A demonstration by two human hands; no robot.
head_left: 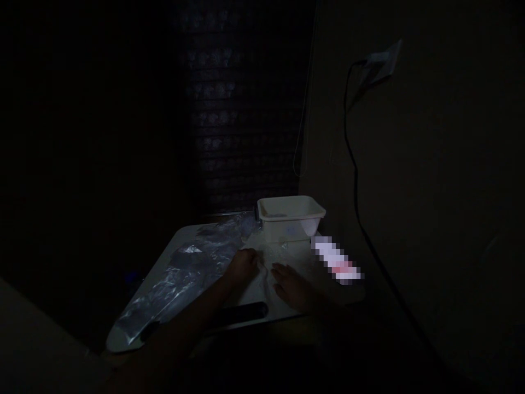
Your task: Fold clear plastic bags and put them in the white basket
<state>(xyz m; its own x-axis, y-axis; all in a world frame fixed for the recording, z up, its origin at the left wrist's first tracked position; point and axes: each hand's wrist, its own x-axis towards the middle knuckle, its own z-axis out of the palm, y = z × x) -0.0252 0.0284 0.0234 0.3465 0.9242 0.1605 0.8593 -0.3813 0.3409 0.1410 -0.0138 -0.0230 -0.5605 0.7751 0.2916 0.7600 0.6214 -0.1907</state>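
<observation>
The scene is very dark. My left hand (243, 264) has its fingers curled in at the middle of a pale table (180, 241), at the edge of a thin whitish sheet or bag (259, 284); what its fingers hold is too dim to make out. Just right of it, my right hand (292, 285) rests low over the surface with fingers spread, close to the same whitish material. Crumpled clear plastic (192, 268) covers the table's left part. Beyond my hands stands a white rectangular tub (289, 224).
A bright, pixelated screen-like object (336, 261) lies at the table's right edge. A black cable (356, 186) hangs from a wall outlet (383, 63) on the right. Behind the table is a dark window blind (246, 126). A dark slot (246, 312) runs along the near edge.
</observation>
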